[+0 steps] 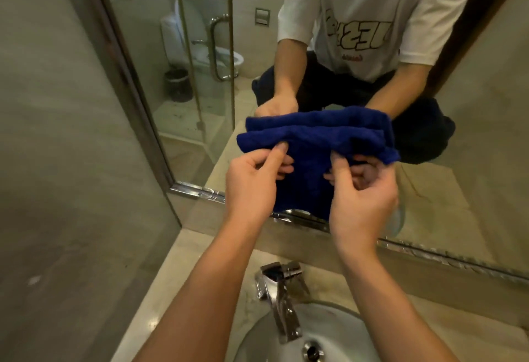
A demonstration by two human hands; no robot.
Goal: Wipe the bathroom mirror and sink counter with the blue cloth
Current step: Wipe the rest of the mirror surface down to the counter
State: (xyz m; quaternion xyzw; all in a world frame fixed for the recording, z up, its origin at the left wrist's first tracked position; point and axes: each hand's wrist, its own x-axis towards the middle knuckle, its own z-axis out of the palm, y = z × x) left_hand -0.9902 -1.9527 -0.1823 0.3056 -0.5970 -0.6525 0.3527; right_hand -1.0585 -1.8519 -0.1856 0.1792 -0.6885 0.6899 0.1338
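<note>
the soft dark blue cloth (312, 144) is held up before the mirror (200, 75), pinched at its top edge by the left hand (252, 181) and right hand (363, 201) fingers.

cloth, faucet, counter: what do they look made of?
Blue cloth: soft fabric, likely microfibre or terry; fuzzy nap, drapes in folds.
Faucet: metal, polished chrome look; bright mirror-like reflections.
Sink counter: beige stone, probably marble or an imitation; faint veining, dull sheen.
</note>
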